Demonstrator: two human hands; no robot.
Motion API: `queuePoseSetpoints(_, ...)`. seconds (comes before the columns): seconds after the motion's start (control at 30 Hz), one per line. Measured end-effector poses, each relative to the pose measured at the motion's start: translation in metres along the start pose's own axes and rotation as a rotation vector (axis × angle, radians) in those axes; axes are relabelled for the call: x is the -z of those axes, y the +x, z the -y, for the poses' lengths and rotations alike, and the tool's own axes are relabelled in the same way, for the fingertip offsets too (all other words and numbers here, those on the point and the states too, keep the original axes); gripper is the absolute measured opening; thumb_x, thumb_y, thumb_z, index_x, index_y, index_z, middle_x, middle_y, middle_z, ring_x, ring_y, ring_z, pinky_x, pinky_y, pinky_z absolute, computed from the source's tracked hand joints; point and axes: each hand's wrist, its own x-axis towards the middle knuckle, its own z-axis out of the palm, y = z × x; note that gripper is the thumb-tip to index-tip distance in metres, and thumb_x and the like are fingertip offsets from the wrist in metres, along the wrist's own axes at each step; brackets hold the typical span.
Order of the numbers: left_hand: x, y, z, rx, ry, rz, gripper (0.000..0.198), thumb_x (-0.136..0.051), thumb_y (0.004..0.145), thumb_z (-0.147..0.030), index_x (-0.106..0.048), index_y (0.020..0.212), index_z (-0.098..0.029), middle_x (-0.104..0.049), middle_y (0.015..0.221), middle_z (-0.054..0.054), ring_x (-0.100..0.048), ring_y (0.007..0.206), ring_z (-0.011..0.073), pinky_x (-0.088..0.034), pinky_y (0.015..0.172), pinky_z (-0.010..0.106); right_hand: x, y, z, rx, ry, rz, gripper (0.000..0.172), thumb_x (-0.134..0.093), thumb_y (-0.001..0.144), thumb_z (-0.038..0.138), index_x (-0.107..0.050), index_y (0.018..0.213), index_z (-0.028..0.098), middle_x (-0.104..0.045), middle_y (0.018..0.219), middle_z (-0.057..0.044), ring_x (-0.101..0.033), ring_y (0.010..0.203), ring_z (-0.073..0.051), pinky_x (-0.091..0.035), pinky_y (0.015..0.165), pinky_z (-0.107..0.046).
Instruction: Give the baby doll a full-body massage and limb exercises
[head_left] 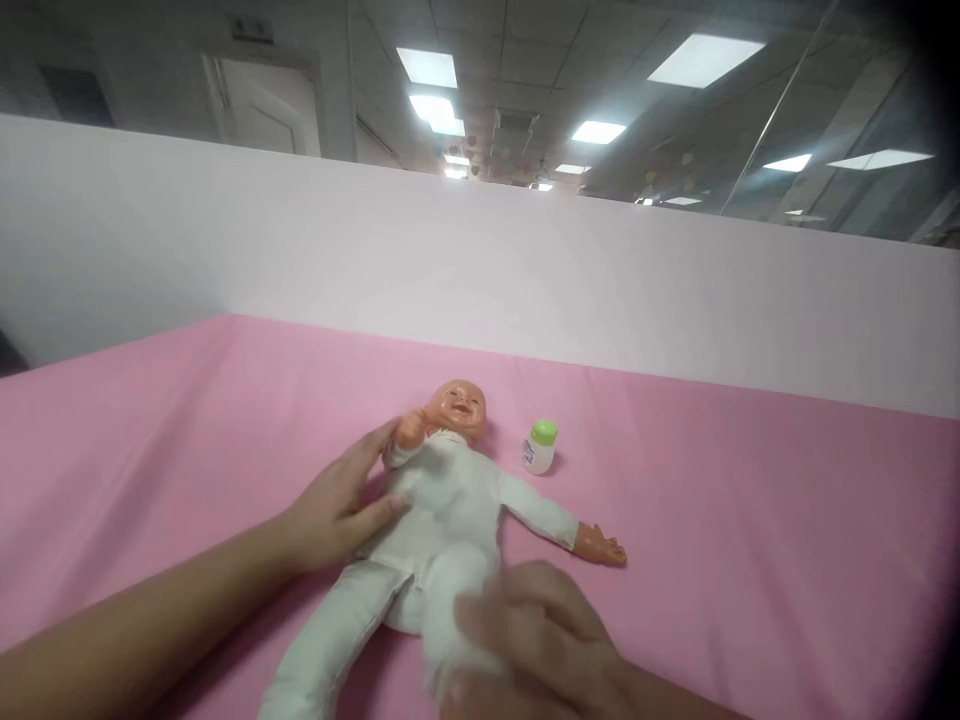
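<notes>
A baby doll (454,490) lies on its back, with a hard plastic head and hands and a soft white cloth body. My left hand (341,510) holds the doll at its side, thumb on the belly and fingers stretched along the flank up to the raised arm. Over the doll's bent leg (461,600) is my right hand (544,635), smeared by motion with its fingers bent. Whether those fingers grip the leg cannot be made out. The doll's other arm (540,510) is stretched out sideways.
A small white bottle with a green cap (541,447) stands beside the doll's head. Everything lies on a pink sheet (712,520) with soft folds. A white wall panel (480,270) rises behind it. Beyond are a door (266,110) and lit ceiling panels.
</notes>
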Motion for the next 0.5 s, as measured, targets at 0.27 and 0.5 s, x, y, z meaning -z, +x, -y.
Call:
queuePoseSetpoints(0.27, -0.012, -0.005, -0.004, -0.186, 0.511, 0.205, 0.074, -0.05, 0.104, -0.042, -0.016, 0.168, -0.029, -0.021, 0.173, 0.008, -0.016, 0.158, 0.0397, -0.027, 0.125, 0.062, -0.004, 0.018, -0.031, -0.266, -0.061, 0.038, 0.052, -0.067, 0.085, 0.015, -0.06, 0.136, 0.022, -0.064, 0.142, -0.01, -0.057, 0.133, -0.032, -0.053, 0.11, -0.058)
queuePoseSetpoints(0.5, -0.007, 0.0, -0.006, -0.026, 0.332, 0.088, 0.067, -0.054, 0.101, -0.046, -0.034, 0.162, -0.025, -0.046, 0.161, 0.01, -0.043, 0.147, 0.0333, -0.037, 0.12, 0.051, -0.006, 0.019, -0.031, -0.303, -0.015, 0.032, 0.054, -0.068, 0.084, 0.015, -0.058, 0.137, 0.022, -0.064, 0.14, -0.011, -0.059, 0.13, -0.032, -0.052, 0.108, -0.059)
